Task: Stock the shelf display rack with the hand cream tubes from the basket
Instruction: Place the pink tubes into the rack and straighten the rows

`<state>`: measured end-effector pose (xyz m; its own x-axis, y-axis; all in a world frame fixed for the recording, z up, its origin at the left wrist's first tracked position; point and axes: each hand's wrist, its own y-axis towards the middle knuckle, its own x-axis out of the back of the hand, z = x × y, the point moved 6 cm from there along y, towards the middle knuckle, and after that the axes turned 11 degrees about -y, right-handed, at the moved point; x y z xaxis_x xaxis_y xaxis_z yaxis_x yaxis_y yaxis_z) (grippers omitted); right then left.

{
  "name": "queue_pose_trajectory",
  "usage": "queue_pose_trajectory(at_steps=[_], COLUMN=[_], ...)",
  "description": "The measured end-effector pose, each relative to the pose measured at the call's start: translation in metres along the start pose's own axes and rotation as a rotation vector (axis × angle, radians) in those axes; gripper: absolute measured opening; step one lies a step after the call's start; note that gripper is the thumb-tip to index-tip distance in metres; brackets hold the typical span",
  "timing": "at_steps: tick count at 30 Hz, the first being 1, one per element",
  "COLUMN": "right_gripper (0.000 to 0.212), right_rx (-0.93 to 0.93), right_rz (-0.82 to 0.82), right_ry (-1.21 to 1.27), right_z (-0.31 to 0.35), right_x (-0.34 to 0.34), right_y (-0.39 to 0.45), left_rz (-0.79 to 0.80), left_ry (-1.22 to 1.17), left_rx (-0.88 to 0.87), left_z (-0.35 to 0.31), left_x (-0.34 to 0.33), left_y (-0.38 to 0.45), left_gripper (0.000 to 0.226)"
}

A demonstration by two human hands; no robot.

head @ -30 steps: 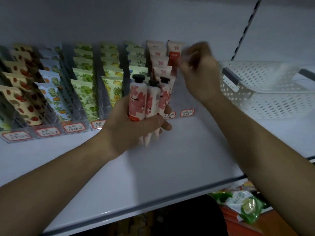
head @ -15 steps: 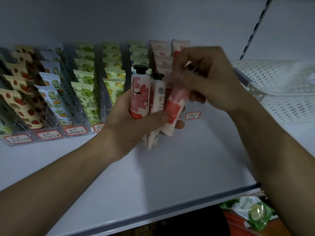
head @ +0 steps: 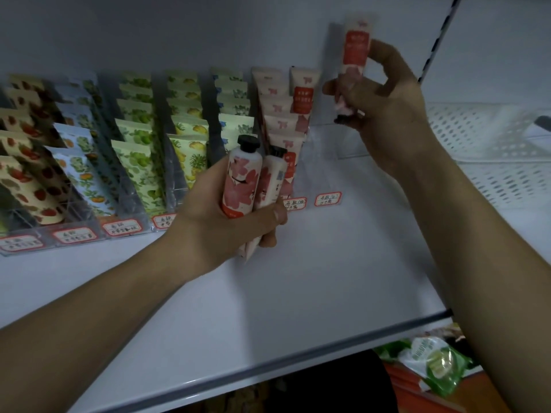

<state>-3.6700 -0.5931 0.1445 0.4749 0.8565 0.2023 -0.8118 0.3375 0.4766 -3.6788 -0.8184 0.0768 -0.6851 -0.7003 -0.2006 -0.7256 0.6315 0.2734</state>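
Observation:
My left hand (head: 226, 222) grips two pink-flowered hand cream tubes (head: 243, 180) with black caps up, in front of the clear display rack (head: 131, 228). My right hand (head: 384, 108) holds a single pink tube (head: 356, 52) cap down, raised above the rack's rightmost lane (head: 325, 150), which holds one tube at its back. The lane to its left is filled with pink tubes (head: 280, 120). The white perforated basket (head: 489, 156) stands on the shelf at the right; its inside is hidden.
The rack's other lanes hold strawberry, orange, green and pineapple tubes (head: 137, 144), with red-bordered price labels (head: 328, 199) along the front. The white shelf (head: 298, 278) ends at a metal edge. Green packets (head: 438, 362) lie on a lower level.
My right hand has pulled one tube from the left hand's bundle, turned it cap down and lifted it up and right above the last lane. The left hand stays put.

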Motion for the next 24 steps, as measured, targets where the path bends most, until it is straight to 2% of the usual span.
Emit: queue_pose_trajectory(at_steps=[1,4,6,11,19,24], right_gripper=[0.036,0.016,0.022,0.012,0.027,0.033], right_rx=[0.008,-0.042,-0.066,0.082,0.280,0.241], right_rz=[0.006,-0.051,-0.081,-0.054,-0.103,-0.026], right_ry=[-0.026,-0.111,-0.163,-0.376,-0.830,-0.981], right_z=[-0.001,-0.005,-0.009,-0.007,0.007,0.004], right_x=[-0.001,-0.004,-0.005,-0.009,-0.019,-0.024], right_y=[0.000,0.000,0.001,0.002,0.007,0.023], left_rz=[-0.013,-0.006,-0.009,0.017,0.075,0.106], left_ry=[0.020,0.074,0.103,0.161,0.209,0.233], left_rx=[0.007,0.016,0.018,0.028,0.026,0.036], left_z=[0.000,0.001,0.001,0.001,0.002,0.004], left_x=[0.000,0.000,0.001,0.001,-0.004,-0.003], left_y=[0.000,-0.001,-0.001,-0.002,0.000,-0.002], left_gripper=[0.034,0.029,0.029,0.027,0.027,0.021])
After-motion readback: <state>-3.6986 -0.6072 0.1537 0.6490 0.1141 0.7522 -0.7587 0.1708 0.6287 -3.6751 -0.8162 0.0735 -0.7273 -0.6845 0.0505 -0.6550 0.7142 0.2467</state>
